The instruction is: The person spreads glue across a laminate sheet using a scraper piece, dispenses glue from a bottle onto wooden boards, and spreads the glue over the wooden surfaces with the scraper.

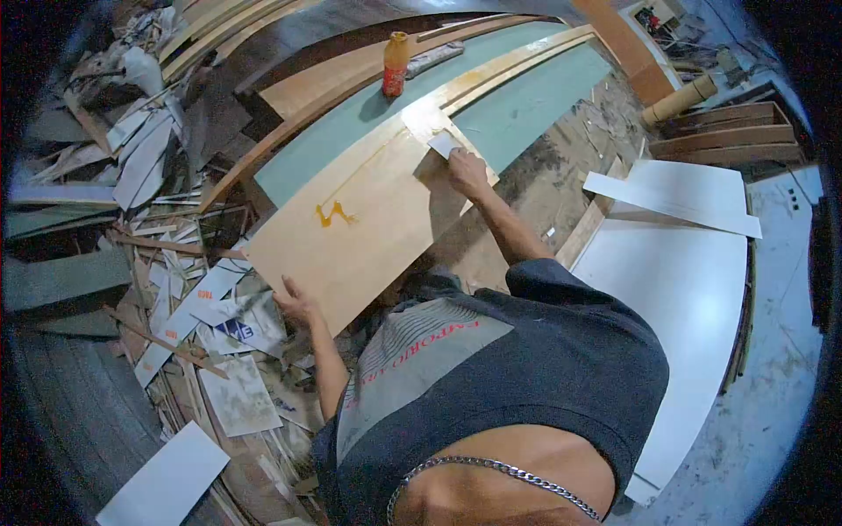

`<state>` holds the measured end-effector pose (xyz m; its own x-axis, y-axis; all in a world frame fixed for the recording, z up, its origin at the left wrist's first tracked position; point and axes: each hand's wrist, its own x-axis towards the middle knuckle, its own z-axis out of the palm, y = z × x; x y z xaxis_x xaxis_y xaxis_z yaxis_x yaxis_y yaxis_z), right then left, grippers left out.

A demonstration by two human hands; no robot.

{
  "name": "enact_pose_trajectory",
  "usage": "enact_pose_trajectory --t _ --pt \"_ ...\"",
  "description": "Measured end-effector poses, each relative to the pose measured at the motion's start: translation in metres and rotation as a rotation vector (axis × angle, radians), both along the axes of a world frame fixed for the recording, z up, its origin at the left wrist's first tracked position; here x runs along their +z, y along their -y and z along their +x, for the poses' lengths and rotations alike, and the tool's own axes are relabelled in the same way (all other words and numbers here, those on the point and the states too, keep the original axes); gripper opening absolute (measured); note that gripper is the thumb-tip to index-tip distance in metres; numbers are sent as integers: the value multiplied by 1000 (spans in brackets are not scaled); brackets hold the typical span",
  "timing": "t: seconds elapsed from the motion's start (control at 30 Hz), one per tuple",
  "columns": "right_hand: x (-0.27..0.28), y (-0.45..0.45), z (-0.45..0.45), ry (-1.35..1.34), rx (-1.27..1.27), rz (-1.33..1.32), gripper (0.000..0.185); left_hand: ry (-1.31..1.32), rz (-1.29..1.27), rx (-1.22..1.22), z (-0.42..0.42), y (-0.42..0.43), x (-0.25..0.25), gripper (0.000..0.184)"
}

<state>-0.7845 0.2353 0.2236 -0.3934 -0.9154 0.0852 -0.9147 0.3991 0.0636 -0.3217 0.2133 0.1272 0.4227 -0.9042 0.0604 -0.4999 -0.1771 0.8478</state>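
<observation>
My right hand is closed around a small pale flat spreader, its edge against a light wooden board. Wet, shiny amber glue lies in a zigzag bead on the board, and a thin streak runs towards the spreader. At the board's near left corner, my left hand grips the edge, thumb on top and the other fingers partly hidden. A bottle with a red label and yellowish contents stands upright beyond the board, on a green panel.
Long glossy wooden strips lie across the green panel. Scrap offcuts cover the floor at left. To my right are a large white sheet with a narrow white strip across it, and wooden boxes.
</observation>
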Motion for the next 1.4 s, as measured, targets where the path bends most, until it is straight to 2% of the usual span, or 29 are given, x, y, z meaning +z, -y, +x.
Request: enact_pose_trajectory --t 0.07,0.1,0.17,0.2,0.23,0.33,0.4,0.53,0.6,0.67,0.83,0.9,0.97,1.03,1.1,1.17,1.2,1.23,1.27,1.3,1.4 --pt "16 -26 -12 79 92 -75 18 6 243 113 -1 -1 3 65" --pt "19 -42 -13 72 80 -65 18 1 253 100 1 -1 -4 65" --pt "20 -68 -8 60 -36 -70 17 10 73 71 6 3 -23 64" --pt "13 -80 -7 116 -87 51 21 80 48 96 4 0 -19 64" --pt "13 -95 1 114 -92 61 21 150 24 123 2 -4 -15 64" --pt "26 -116 18 192 -105 123 28 151 265 95 6 1 -11 60" --pt "33 -125 19 266 -119 68 35 164 197 56 6 -1 -6 80" --pt "43 -121 16 361 -169 118 39 180 254 98 1 2 5 81" --pt "45 -116 -4 393 -77 -31 38 189 254 118 2 1 -4 62" --pt "65 -82 -21 328 -98 -55 35 241 197 143 -5 -1 4 63" --pt "63 21 -76 287 153 -92 39 296 116 194 -12 -1 10 66" --pt "49 52 -92 294 203 -117 39 372 268 212 -15 0 17 67" --pt "42 69 -104 234 367 -31 38 408 292 222 -23 -2 27 67" --pt "39 63 -105 207 428 16 31 441 325 225 -19 -4 18 67" --pt "45 50 -111 169 492 69 24 459 126 187 -12 -2 2 70" --pt "50 33 -118 208 516 248 20 472 174 203 -13 -3 0 70" --pt "35 19 -131 237 657 118 15 479 216 221 -17 -2 7 71" --pt "33 6 -140 241 649 119 15 483 216 213 -21 -3 15 71" --pt "29 -8 -147 202 620 245 21 446 148 168 -26 -3 22 72" --pt "27 -25 -152 166 591 377 27 459 209 179 -25 -3 23 72" --pt "46 -86 -157 190 648 466 28 485 321 227 -21 0 15 74"
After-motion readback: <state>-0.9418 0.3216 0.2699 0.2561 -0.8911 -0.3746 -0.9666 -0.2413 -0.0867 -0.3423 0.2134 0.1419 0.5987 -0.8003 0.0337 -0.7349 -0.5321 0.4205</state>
